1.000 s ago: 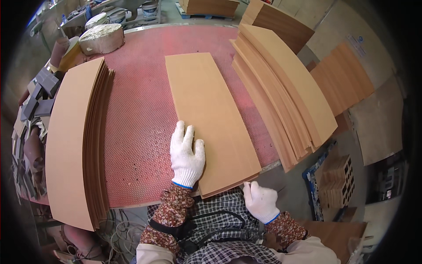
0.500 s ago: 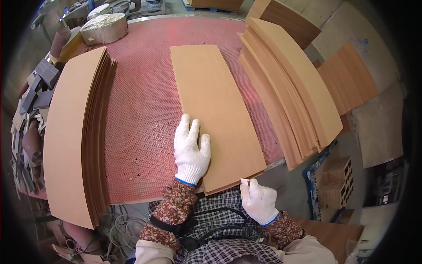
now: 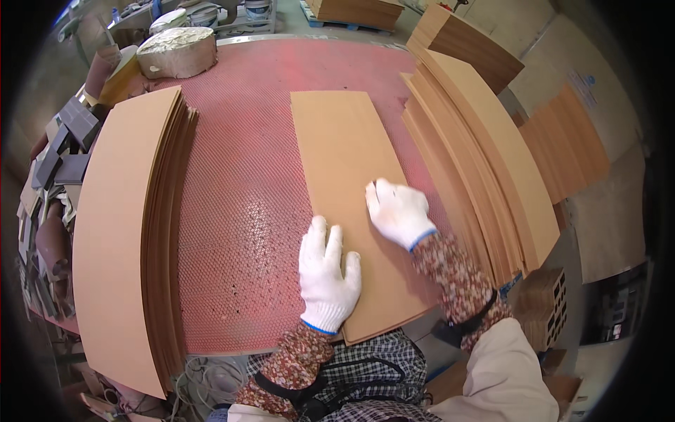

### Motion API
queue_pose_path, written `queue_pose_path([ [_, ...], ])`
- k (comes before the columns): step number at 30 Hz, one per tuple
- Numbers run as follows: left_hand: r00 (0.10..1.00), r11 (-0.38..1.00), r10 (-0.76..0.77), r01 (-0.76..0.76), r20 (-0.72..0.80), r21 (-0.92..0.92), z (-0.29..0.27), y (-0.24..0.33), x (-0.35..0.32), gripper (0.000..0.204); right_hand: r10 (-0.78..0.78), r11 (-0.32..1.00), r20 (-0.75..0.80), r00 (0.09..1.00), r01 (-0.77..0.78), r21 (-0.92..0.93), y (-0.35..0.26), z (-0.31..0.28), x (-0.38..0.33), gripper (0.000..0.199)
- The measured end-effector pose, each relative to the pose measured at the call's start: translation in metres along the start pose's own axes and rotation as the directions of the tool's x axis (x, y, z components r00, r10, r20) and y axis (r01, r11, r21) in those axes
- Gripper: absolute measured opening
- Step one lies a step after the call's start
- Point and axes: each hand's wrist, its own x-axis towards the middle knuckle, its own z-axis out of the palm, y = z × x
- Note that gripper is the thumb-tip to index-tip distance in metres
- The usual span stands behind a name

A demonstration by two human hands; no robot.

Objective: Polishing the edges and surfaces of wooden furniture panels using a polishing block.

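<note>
Board (image 3: 348, 176) near end under gloves

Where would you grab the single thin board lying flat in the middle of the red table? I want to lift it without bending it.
Probably by its near short edge: the board lies flat on the red table, but that end overhangs the table's front rim, leaving room for fingers beneath. The left hand and right hand already rest flat on top near it. The side stacks crowd the long edges less accessibly.

A small blue-and-white label (image 3: 586, 83) sits on the far-right wall (text unreadable).
</note>
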Motion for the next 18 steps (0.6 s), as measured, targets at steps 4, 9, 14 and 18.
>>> queue_pose_path([
  [4, 1.0, 1.0, -0.002, 0.002, 0.015, -0.027, -0.006, 0.003, 0.002, 0.055, 0.037, 0.999, 0.046, 0.998, -0.037, -0.005, -0.001, 0.004, 0.103, 0.036],
  [9, 0.999, 1.0, 0.017, -0.018, -0.027, -0.007, -0.004, 0.003, 0.001, 0.056, 0.046, 0.998, 0.065, 0.997, -0.049, 0.045, -0.003, 0.001, 0.194, 0.041],
  [14, 0.999, 0.997, -0.018, 0.02, 0.029, -0.076, -0.011, 0.003, 0.007, 0.057, 0.119, 0.99, 0.097, 0.988, -0.125, 0.062, -0.013, -0.011, 0.254, 0.044],
  [18, 0.999, 0.997, -0.002, 0.006, 0.043, -0.081, -0.02, 0.006, 0.011, 0.056, 0.026, 1.0, 0.173, 0.985, -0.028, 0.01, -0.012, -0.016, 0.283, 0.044],
])
